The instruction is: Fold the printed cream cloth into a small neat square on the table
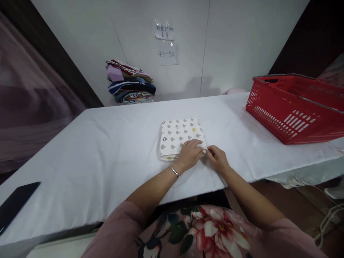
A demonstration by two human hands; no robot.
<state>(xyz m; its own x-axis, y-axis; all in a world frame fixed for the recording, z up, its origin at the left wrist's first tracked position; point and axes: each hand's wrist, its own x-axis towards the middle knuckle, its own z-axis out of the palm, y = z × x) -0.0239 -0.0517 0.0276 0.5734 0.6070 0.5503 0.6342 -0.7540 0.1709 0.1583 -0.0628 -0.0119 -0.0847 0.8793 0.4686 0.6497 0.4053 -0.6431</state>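
Note:
A folded white cloth (180,133) with small grey, yellow and purple mushroom-like prints lies on the white-covered table in front of me. My left hand (189,154) rests over its near right part, fingers bent across the top, a silver bracelet on the wrist. At the near right corner, my right hand (217,158) pinches the cloth's edge between thumb and fingers. Layers of the fold show along the near side. The palm side of my left hand is hidden.
A red plastic basket (292,107) with metal handles stands at the right. Behind the table, a pile of folded fabrics (131,84) sits against the wall, left of two paper notes (167,52). A dark flat object (17,202) lies at the near left of the tablecloth (107,150).

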